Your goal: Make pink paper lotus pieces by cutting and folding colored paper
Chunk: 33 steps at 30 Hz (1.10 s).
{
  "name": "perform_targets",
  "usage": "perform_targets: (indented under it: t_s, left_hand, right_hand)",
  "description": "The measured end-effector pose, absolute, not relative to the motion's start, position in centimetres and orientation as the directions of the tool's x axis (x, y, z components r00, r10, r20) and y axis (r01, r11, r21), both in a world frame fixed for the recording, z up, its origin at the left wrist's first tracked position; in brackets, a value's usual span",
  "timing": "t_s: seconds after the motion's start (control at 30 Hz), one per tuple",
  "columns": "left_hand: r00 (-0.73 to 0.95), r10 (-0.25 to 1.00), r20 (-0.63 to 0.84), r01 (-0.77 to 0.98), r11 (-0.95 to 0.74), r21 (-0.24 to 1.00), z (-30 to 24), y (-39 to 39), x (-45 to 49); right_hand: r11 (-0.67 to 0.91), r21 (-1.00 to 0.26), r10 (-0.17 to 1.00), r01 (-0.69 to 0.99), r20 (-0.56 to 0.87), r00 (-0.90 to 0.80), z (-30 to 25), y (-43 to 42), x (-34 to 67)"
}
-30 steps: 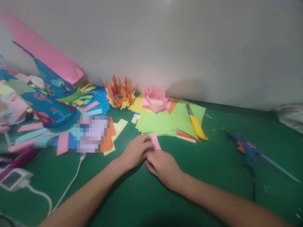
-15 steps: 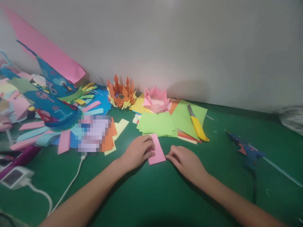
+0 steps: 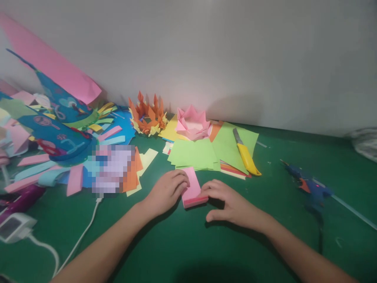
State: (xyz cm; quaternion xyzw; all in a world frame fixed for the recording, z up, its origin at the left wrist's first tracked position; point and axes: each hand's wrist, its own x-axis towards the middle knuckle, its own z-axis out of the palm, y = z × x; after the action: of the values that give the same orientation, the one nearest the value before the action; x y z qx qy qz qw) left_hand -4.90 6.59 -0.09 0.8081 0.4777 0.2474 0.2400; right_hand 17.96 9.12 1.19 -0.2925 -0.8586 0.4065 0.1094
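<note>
A folded strip of pink paper (image 3: 192, 185) lies on the green tabletop, its near end turned up a little and showing a darker pink edge. My left hand (image 3: 168, 192) holds it down along the left side, fingers curled at the paper's edge. My right hand (image 3: 232, 202) is at the right side, its fingertips touching the near right corner of the paper. The right thumb is spread away from the fingers, with a gap between them. Just beyond the paper is a stack of light green sheets (image 3: 193, 153).
A yellow utility knife (image 3: 247, 157) lies on green paper. A blue glue gun (image 3: 316, 192) sits at the right. Behind stand a pink paper crown (image 3: 194, 125) and an orange one (image 3: 147, 118). Blue cone hats (image 3: 64, 137), a white cable (image 3: 85, 236) and paper scraps crowd the left.
The near end of the pink paper has lifted into a turned-up edge. My right hand has moved from beside the paper onto its corner, and its thumb has spread away. The view has shifted slightly.
</note>
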Motion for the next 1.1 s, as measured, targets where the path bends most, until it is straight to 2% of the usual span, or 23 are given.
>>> perform_targets:
  t_s: [0.17, 0.3, 0.4, 0.5, 0.63, 0.8, 0.97, 1.1]
  left_hand:
    - [0.449, 0.882, 0.139, 0.649, -0.430, 0.627, -0.3, 6.1, -5.2]
    - [0.465, 0.880, 0.095, 0.669, -0.420, 0.614, -0.3, 5.7, -5.2]
    - [0.400, 0.910, 0.111, 0.719, -0.386, 0.578, -0.4, 5.5, -5.2]
    - [0.313, 0.940, 0.133, 0.763, -0.333, 0.554, -0.7, 5.4, -5.2]
    - [0.318, 0.941, 0.116, 0.768, -0.327, 0.550, -1.1, 5.3, -5.3]
    - [0.313, 0.946, 0.081, 0.713, -0.291, 0.638, -0.9, 5.3, -5.2]
    - [0.290, 0.955, 0.060, 0.664, -0.246, 0.706, -0.7, 5.2, -4.9]
    - [0.250, 0.965, 0.077, 0.674, -0.231, 0.701, -0.8, 5.2, -4.7]
  right_hand:
    - [0.542, -0.763, 0.510, 0.353, -0.036, -0.860, 1.4, 9.3, 18.6]
    - [0.600, -0.722, 0.495, 0.346, -0.005, -0.869, 1.1, 9.1, 18.4]
    - [0.614, -0.702, 0.504, 0.361, -0.004, -0.864, 0.8, 9.0, 18.4]
    - [0.603, -0.703, 0.552, 0.378, 0.024, -0.834, 0.5, 9.1, 18.4]
    - [0.603, -0.642, 0.671, 0.474, 0.087, -0.736, -0.2, 9.1, 18.3]
    - [0.627, -0.541, 0.687, 0.560, 0.046, -0.725, -0.7, 8.8, 17.9]
    - [0.554, -0.609, 0.733, 0.567, 0.033, -0.680, -0.4, 8.4, 17.5]
    - [0.470, -0.740, 0.746, 0.481, 0.041, -0.665, -0.4, 7.8, 17.2]
